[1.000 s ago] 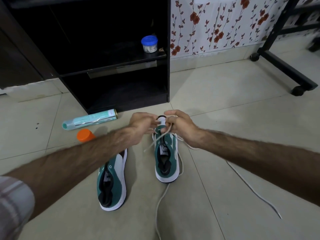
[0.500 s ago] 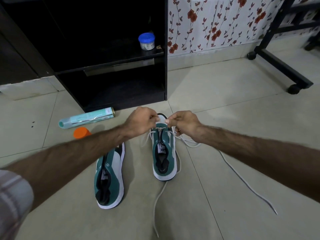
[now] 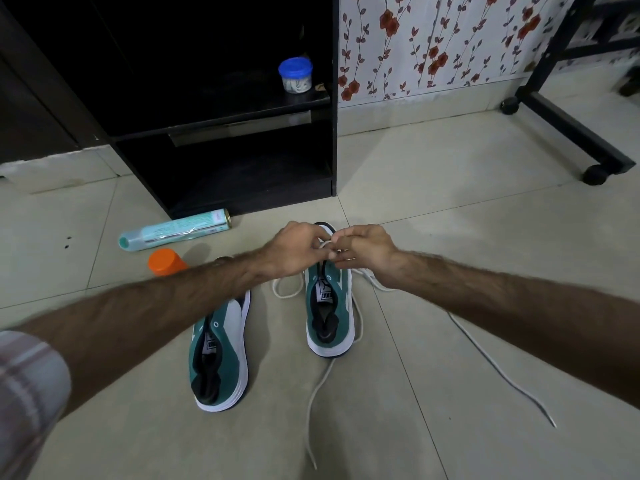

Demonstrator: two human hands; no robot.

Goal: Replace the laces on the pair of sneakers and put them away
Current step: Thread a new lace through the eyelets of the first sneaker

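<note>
Head view: your left hand [image 3: 298, 249] and right hand [image 3: 363, 249] both pinch the white lace [image 3: 498, 370] over the toe of the right sneaker [image 3: 330, 306]; the left sneaker [image 3: 221, 355] lies beside that sneaker.

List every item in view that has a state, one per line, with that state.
right sneaker: upright on the floor, being laced at the toe end
left sneaker: upright on the floor, no lace visible
white lace: partly threaded, loose ends on the floor
left hand: pinching the lace
right hand: pinching the lace
spray can: lying down
blue-lidded jar: closed, on the shelf
</note>
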